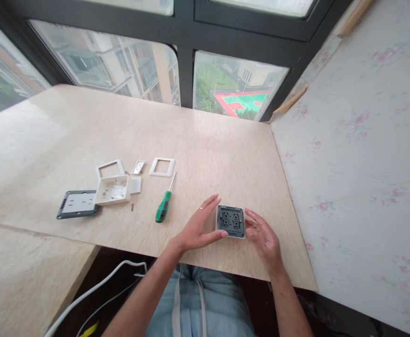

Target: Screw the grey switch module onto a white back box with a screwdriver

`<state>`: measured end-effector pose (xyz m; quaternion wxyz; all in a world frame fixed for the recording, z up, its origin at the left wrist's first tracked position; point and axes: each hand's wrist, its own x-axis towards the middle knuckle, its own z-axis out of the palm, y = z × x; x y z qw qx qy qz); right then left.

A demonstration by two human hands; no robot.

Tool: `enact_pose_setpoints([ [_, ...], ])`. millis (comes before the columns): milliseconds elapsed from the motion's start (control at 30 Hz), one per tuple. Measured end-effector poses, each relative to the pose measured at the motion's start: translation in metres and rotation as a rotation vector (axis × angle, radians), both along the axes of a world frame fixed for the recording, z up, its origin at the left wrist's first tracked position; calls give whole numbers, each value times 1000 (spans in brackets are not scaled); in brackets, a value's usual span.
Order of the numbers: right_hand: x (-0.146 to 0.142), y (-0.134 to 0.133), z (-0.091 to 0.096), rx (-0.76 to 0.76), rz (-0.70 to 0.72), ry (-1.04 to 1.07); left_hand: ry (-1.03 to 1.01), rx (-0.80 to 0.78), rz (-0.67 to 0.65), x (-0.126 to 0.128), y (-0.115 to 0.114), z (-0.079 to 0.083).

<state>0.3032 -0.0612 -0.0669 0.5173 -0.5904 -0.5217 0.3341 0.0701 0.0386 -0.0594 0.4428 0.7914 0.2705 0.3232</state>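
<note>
A square wall switch unit point(230, 221) with a dark inner face and a white outer edge lies on the stone counter in front of me. My left hand point(203, 227) is at its left side, fingers stretched and thumb reaching over the near left corner. On the other side, my right hand point(264, 236) is close to the right edge with its fingers loosely curved and apart. Whether either hand touches the unit is hard to tell. To the left lies a green-handled screwdriver point(163, 206), its tip pointing away from me.
Further left are a white back box point(112, 190), a socket plate point(78, 203) with a dark frame, two white cover frames point(162, 167), a small white insert point(138, 167) and a screw point(132, 207). A papered wall point(359, 164) bounds the right; windows stand behind. White cables point(102, 281) hang below the counter edge.
</note>
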Motion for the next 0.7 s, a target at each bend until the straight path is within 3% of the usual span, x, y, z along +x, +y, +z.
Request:
enact_pose_setpoints([
  [167,2,-1,-2,16,83,-154,-56,22,83,-5,-5,3],
  [367,5,2,-8,54,162,-361,160,156,-2,-3,-7,5],
  [700,4,3,-11,39,142,-358,143,108,11,-3,-4,1],
])
